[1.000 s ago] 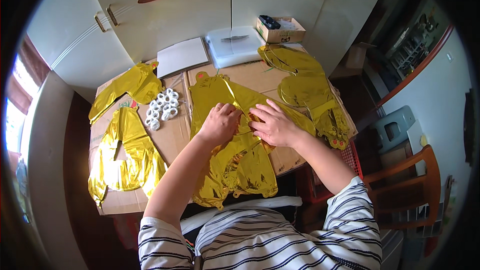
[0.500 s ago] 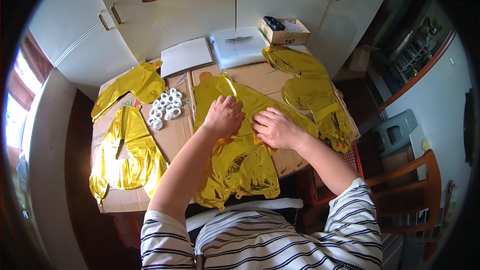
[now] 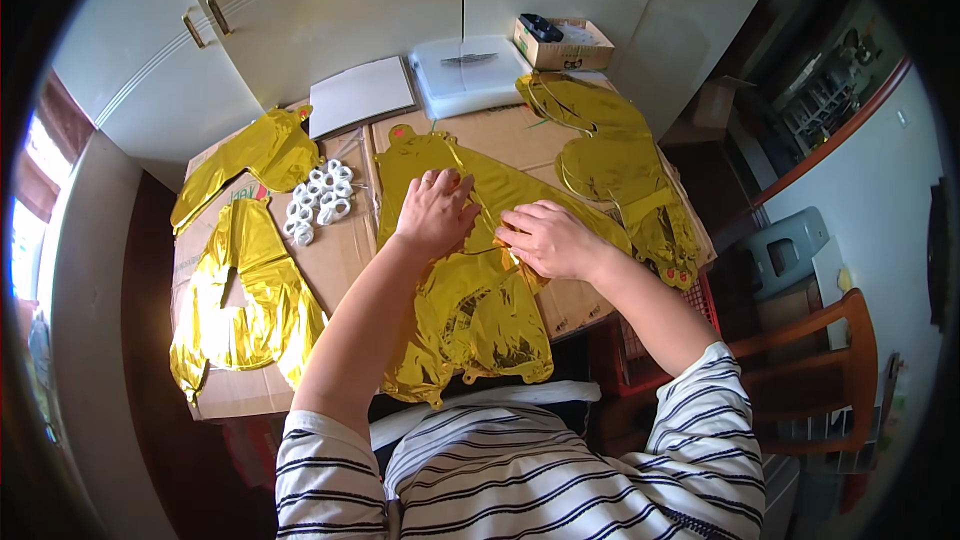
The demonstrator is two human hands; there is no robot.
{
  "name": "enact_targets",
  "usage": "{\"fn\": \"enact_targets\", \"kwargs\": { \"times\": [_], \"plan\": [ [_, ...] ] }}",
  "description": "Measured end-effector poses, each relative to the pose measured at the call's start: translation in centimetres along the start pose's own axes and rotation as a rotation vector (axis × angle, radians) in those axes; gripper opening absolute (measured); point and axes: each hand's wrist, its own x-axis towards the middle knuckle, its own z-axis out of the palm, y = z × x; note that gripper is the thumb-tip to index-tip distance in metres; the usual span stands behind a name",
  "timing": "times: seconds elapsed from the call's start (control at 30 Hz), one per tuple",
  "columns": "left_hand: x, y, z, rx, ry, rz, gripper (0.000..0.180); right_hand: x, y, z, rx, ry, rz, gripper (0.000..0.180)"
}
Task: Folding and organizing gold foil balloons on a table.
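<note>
A flat, uninflated gold foil balloon [image 3: 490, 320] lies spread across the middle of the table, its lower end reaching the near edge. On its upper part rests my left hand [image 3: 437, 208], fingers bent and closed on the foil; their tips are partly hidden. Just to the right, my right hand [image 3: 545, 238] is closed on a folded bit of the same balloon, where the foil glints orange under the fingers. Left of the hands lie several small white rolls [image 3: 322, 198], apparently ribbon, in a cluster.
More flat gold balloons lie around: one at the far left [image 3: 250, 160], one at the near left [image 3: 262, 310], others along the right [image 3: 610, 155]. Cardboard [image 3: 345, 240] covers the table. At the back are a white pad [image 3: 360, 97], a clear plastic pack [image 3: 468, 75] and a small box [image 3: 570, 48].
The whole view has shifted slightly. The hands stay on the middle balloon; a fold of foil under the right hand shows a little more.
</note>
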Motion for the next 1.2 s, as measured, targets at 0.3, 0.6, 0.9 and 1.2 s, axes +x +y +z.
{"fn": "enact_targets", "kwargs": {
  "times": [0.3,0.6,0.9,1.2],
  "plan": [
    [0.1,0.0,0.0,0.001,-0.004,-0.012,0.05,-2.3,-1.8,-1.8,0.183,0.079,0.262,0.028],
    [0.0,0.7,-2.1,-0.067,0.314,0.17,0.031,-5.6,-7.0,-0.9,0.132,0.149,0.372,0.032],
    [-2.5,2.5,-1.4,-0.395,0.099,0.327,0.02,-5.7,-8.2,-0.2,0.061,0.12,0.415,0.038],
    [-2.6,2.9,-1.1,-0.35,0.165,0.294,0.02,-5.5,-8.8,-0.3,0.004,0.066,0.383,0.041]
  ]
}}
